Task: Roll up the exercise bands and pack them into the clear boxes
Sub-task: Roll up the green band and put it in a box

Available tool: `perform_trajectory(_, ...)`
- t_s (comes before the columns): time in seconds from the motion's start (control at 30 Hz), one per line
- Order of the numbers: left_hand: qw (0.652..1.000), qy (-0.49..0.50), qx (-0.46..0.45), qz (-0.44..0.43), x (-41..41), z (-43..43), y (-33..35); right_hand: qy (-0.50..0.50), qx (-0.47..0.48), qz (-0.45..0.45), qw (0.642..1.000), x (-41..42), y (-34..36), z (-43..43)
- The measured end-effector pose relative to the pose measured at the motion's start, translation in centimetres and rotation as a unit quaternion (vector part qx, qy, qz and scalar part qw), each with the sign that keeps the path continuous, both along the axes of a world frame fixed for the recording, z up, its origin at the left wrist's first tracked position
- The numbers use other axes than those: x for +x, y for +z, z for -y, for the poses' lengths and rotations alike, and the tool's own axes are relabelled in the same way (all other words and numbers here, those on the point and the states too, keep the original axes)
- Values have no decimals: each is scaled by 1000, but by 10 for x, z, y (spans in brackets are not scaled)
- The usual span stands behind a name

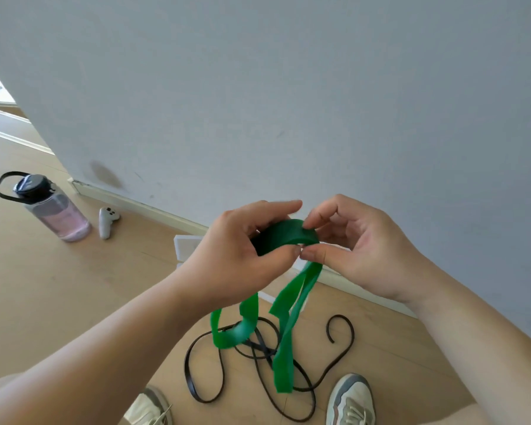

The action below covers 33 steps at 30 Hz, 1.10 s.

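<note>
Green flat rubber exercise band point(288, 233), partly coiled, is pinched between left hand point(242, 250) and right hand point(359, 250); should either pinch slacken, the springy coil would probably unwind.

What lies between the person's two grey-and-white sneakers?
In the head view, loops of a thin black exercise band, with the flat green band's loose end hanging over them.

wood floor point(74, 286) under black band point(190, 383), bottle point(59, 216)
</note>
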<state>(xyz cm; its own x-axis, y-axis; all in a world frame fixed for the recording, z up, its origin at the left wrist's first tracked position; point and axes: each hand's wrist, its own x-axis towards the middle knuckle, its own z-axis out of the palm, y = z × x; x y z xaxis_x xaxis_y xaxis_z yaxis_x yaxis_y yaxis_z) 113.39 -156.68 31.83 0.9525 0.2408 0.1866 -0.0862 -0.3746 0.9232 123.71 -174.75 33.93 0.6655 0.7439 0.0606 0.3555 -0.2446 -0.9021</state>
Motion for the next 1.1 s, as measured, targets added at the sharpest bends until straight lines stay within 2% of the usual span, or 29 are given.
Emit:
perform_trajectory(0.07,1000,3,20,-16,-1,-4,-3,0,21,25,999,-2,2,-1)
perform_trajectory(0.17,985,-38,120,-119,0,-4,-14,-21,45,59,997,-6,5,-3)
perform_trajectory(0.27,981,-51,87,-165,1,-3,-19,-74,36,43,996,3,6,4)
perform_trajectory(0.4,990,-23,49,-128,3,-13,-12,-140,-29,39,989,30,-1,22)
perform_trajectory(0.53,996,3,-27,-81,-1,-14,0,-61,-106,-64,990,37,-12,34)
perform_trajectory(0.63,994,-4,-75,-73,-3,-10,2,-13,-56,-160,985,33,-15,33)
perform_trajectory(0.7,995,-11,-76,-62,-1,-5,2,7,1,-195,981,27,-14,26)
perform_trajectory(0.83,997,-7,-67,-37,2,6,-1,32,49,-157,986,15,-8,11)
perform_trajectory(0.97,997,23,-69,-25,2,8,0,8,18,-105,994,14,1,8)
perform_trajectory(1.1,996,48,-72,-21,3,7,1,25,-44,-68,996,9,2,4)
